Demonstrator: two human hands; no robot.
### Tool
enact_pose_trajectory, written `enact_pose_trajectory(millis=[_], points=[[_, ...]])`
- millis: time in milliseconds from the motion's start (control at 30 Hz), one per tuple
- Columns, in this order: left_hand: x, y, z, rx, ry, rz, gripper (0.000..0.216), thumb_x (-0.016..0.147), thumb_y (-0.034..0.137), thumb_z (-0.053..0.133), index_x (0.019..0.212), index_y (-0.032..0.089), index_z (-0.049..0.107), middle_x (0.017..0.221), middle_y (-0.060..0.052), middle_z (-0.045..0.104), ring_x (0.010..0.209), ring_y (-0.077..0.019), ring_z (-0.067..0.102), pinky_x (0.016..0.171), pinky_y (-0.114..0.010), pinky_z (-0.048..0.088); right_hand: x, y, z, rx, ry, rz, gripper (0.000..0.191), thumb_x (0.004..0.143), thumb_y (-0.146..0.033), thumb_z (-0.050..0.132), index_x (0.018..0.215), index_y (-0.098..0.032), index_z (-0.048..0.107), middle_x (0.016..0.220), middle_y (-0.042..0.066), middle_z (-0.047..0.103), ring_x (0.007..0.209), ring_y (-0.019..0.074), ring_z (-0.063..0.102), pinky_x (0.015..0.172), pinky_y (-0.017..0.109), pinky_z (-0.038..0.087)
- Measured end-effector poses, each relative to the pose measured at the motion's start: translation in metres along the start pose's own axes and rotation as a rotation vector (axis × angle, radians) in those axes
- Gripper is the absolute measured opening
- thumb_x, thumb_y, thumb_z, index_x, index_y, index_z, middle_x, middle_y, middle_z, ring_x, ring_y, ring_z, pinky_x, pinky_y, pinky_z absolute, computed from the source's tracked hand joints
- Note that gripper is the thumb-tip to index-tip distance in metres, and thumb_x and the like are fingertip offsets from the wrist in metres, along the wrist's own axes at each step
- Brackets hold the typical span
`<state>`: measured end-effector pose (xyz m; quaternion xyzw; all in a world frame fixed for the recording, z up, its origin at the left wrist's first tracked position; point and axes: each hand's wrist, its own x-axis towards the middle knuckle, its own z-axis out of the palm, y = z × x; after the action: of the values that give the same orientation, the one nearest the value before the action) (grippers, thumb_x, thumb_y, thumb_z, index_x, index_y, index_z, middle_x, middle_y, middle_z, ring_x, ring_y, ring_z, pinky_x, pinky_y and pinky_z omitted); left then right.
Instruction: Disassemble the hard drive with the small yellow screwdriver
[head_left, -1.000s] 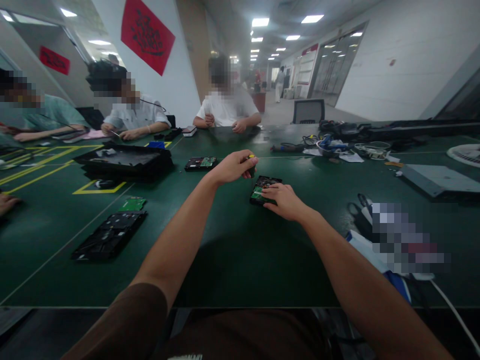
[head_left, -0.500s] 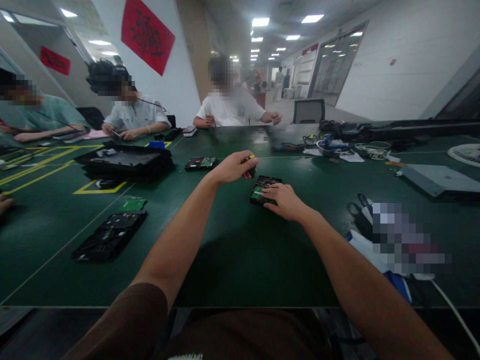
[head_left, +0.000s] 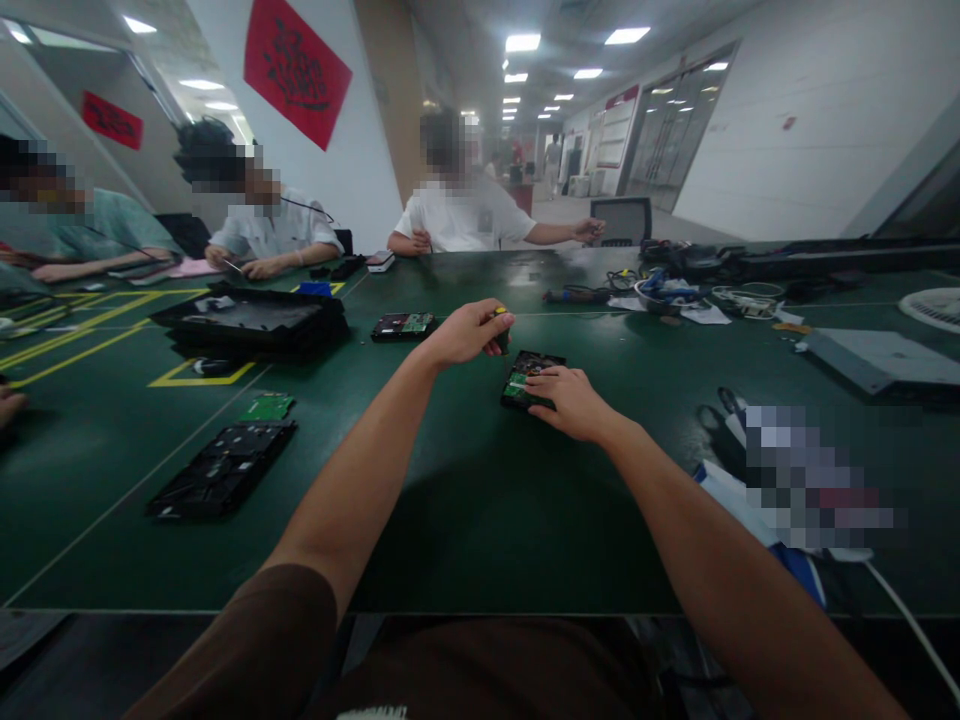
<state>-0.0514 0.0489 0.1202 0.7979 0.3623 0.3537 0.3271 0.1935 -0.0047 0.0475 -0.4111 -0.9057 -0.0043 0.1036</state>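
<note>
On the green tabletop in front of me lies a hard drive [head_left: 517,388], its green circuit board facing up. My right hand [head_left: 570,400] holds it at its right side, fingers over the top and thumb by the near edge, hiding part of the board. Just behind and left of the drive, my left hand [head_left: 472,332] is closed around a screwdriver [head_left: 502,340] with a yellow and dark handle. The shaft and tip of the screwdriver cannot be made out. A second hard drive [head_left: 403,326] lies beyond my left forearm.
A black plastic drive bracket [head_left: 225,468] and a loose green circuit board [head_left: 268,406] lie left. Behind them sits a black tray [head_left: 255,318]. Cables [head_left: 660,290] lie at the back right, a grey metal box [head_left: 885,358] at far right. Several people sit across the table.
My hands, the screwdriver and the hard drive look almost unmoved. Across the table, the person in white has stretched an arm out to the right.
</note>
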Motion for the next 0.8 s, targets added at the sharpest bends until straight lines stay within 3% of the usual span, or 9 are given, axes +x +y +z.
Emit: enact_pose_trajectory(millis=[233,400,567,800], points=[[-0.001,0.009,-0.002,0.054,0.017,0.038,0.034,0.101,0.049,0.061,0.093,0.016,0.068,0.083,-0.006,0.068,0.071,-0.0142,0.065,0.059,-0.023,0.049,0.0,-0.001,-0.001,0.014,-0.007,0.019,0.04,0.1,-0.038,0.063,0.138,-0.027,0.069,0.151,0.006,0.062,0.135,0.035,0.05,0.105,0.053,0.04],[-0.003,0.016,0.0,-0.02,-0.053,0.014,0.036,0.1,0.049,0.06,0.104,0.017,0.076,0.099,-0.008,0.07,0.081,-0.0147,0.065,0.058,-0.022,0.05,0.0,-0.001,-0.003,0.014,0.014,0.026,0.04,0.097,-0.039,0.067,0.135,-0.027,0.071,0.145,0.006,0.067,0.118,0.033,0.056,0.097,0.048,0.047],[-0.006,0.018,0.002,-0.223,-0.101,-0.064,0.037,0.097,0.049,0.064,0.115,0.018,0.074,0.113,-0.011,0.069,0.1,-0.02,0.066,0.059,-0.022,0.054,0.0,-0.002,-0.005,0.012,-0.007,0.021,0.036,0.097,-0.038,0.069,0.131,-0.026,0.073,0.138,0.005,0.071,0.112,0.0286,0.062,0.095,0.041,0.051],[-0.006,0.018,0.009,-0.602,-0.072,-0.205,0.02,0.095,0.036,0.064,0.107,0.02,0.06,0.101,-0.009,0.071,0.093,-0.0212,0.07,0.066,-0.03,0.058,-0.002,-0.005,-0.008,-0.004,-0.035,0.106,0.037,0.098,-0.045,0.068,0.133,-0.034,0.073,0.133,0.004,0.074,0.12,0.0308,0.068,0.103,0.041,0.051]])
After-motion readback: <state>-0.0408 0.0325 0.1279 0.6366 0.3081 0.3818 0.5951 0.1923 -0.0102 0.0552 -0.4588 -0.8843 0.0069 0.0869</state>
